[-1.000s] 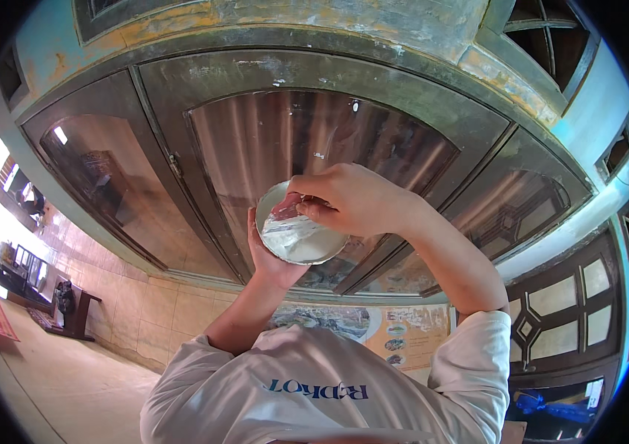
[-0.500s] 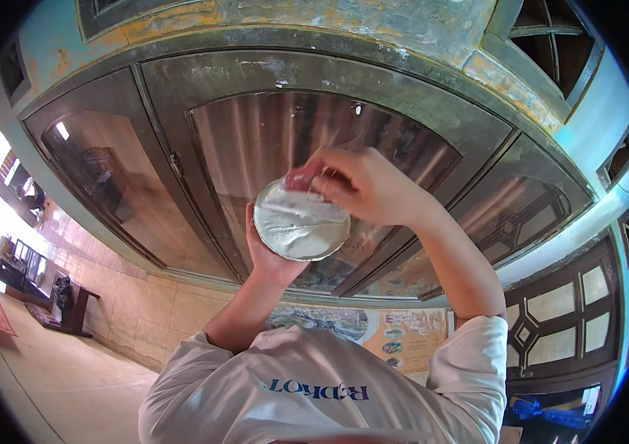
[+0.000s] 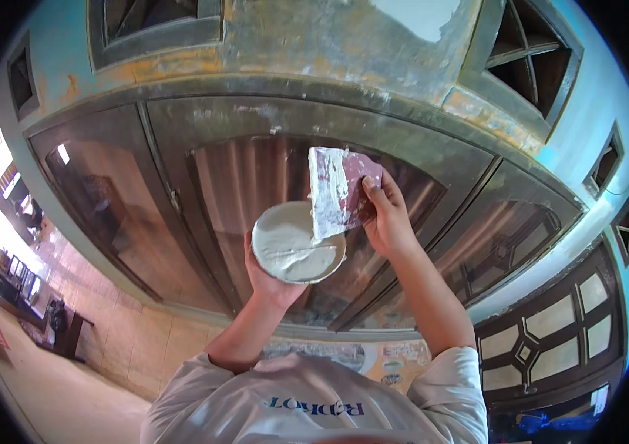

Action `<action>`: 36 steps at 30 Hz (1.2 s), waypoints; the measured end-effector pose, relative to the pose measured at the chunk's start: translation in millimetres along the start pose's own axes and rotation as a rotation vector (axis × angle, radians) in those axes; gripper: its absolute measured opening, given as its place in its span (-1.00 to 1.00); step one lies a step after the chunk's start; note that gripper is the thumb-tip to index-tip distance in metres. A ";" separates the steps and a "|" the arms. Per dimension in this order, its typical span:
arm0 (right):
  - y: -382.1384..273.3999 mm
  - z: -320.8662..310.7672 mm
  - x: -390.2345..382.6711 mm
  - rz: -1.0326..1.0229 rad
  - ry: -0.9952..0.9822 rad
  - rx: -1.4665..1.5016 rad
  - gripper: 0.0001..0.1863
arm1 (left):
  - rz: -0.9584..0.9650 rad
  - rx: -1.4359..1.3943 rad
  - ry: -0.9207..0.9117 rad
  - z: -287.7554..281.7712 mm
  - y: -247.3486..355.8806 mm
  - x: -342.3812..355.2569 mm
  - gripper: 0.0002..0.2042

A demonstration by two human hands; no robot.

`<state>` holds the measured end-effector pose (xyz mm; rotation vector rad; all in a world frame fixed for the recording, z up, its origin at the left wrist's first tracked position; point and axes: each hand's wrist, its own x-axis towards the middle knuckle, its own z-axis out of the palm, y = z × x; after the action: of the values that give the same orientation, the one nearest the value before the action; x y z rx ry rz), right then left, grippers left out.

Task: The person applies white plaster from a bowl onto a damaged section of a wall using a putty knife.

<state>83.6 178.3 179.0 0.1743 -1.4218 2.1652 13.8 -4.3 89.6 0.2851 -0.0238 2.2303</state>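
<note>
My left hand is wrapped round the underside of a round bowl and holds it up before me. White, creamy filler paste fills it, with a ridge across the surface. Between the thumb and fingers of my right hand is a flat red putty spreader. Wet white paste is smeared along the spreader's left side. Its lower corner hangs over the right part of the bowl; whether it touches the paste I cannot tell.
Dark wooden doors with glass panes stand ahead, under a patchy, peeling wall with a white patch. Vent windows sit high up. Tiled floor and a low wooden piece of furniture are at left.
My right hand has drawn the spreader up out of the bowl and turned it upright, its pasted face now showing. The view has tilted upward, showing more wall.
</note>
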 end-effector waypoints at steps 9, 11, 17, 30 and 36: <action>-111.7 25.6 47.6 -0.626 0.219 -0.054 -0.68 | -0.015 0.034 -0.045 -5.4 -6.0 5.6 -0.34; -157.2 35.7 70.2 -0.871 0.234 -0.214 -0.70 | -0.021 0.042 -0.059 -7.2 -6.5 3.5 -0.35; -295.9 57.4 137.7 -1.406 0.480 -1.185 -0.65 | -0.051 0.112 0.022 -13.0 -3.8 8.6 -0.34; -343.3 112.8 220.0 -1.716 0.437 -1.866 -0.60 | 0.031 0.064 0.115 -17.3 15.4 11.7 -0.32; -356.7 97.0 248.2 -1.826 0.424 -2.004 -0.64 | 0.072 0.154 0.013 -23.5 16.3 14.4 -0.31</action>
<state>34.7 289.7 607.4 0.0940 -1.3260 -0.8567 -12.1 -0.7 71.2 0.3583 0.1473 2.3092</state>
